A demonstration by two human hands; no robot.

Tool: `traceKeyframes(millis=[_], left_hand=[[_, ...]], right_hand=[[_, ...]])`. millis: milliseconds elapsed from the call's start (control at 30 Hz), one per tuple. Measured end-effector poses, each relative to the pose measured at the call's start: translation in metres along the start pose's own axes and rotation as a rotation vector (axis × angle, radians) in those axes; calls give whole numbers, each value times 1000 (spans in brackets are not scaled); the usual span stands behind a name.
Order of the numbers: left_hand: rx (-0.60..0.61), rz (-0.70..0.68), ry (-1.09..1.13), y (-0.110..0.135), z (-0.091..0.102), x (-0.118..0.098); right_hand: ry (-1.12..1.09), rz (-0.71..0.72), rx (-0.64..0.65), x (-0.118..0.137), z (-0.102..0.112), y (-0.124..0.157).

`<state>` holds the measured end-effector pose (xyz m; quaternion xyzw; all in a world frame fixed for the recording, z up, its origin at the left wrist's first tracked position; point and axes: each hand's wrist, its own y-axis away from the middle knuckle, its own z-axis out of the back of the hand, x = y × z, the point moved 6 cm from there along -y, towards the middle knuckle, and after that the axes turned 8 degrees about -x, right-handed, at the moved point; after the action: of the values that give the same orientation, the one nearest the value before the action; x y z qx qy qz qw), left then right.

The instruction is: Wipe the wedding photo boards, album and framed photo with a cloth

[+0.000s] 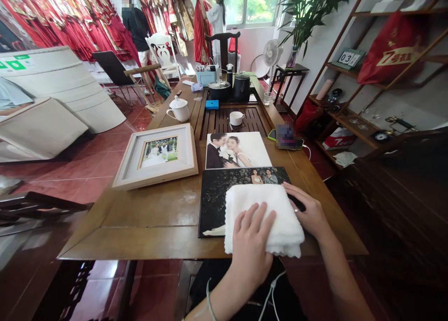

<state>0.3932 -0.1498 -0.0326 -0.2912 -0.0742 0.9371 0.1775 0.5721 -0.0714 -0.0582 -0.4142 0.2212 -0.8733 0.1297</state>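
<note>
A folded white towel [261, 209] lies on a dark photo album [217, 195] at the near edge of the wooden table [154, 218]. My left hand [250, 244] rests flat on the towel with its fingers stretched out. My right hand [306, 209] lies beside the towel's right edge, fingers extended onto the album and touching the cloth. Just behind the dark album sits a white photo album [241, 149] showing a couple. A white framed photo [157, 155] lies to its left.
Farther back stand a white lidded cup [179, 109], a small cup [236, 118] on a slatted tea tray, a kettle [241, 87] and a phone [287, 138]. Shelves line the right wall. Two people stand by racks of red garments at the back.
</note>
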Motion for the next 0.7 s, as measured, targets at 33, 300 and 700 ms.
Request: traceKeyframes(millis=[33, 300, 700], left_hand=[[-4, 12, -9, 1, 4, 3], [-86, 112, -120, 12, 38, 34], [-144, 106, -187, 11, 46, 45]], right_hand=[[11, 7, -8, 0, 0, 0], [43, 42, -11, 3, -2, 1], [59, 55, -14, 2, -3, 3]])
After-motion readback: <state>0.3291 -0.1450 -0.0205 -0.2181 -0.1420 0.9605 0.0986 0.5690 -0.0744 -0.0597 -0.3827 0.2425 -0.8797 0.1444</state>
